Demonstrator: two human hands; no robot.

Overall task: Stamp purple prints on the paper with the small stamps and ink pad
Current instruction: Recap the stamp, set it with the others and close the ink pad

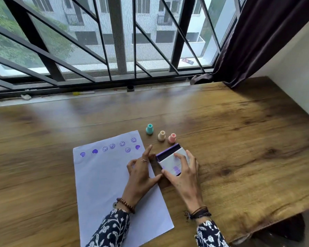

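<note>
Right hand (183,172) clamped over ink pad (173,160), lid ajar; left hand (141,171) open, empty. Risked inking paper (114,184) nearby.

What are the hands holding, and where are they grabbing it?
The right hand grips the small white-and-purple ink pad box by its lid, fingers on top, thumb at its near edge. The left hand holds nothing.

ink pad (171,158) partly under fingers (181,157)
</note>
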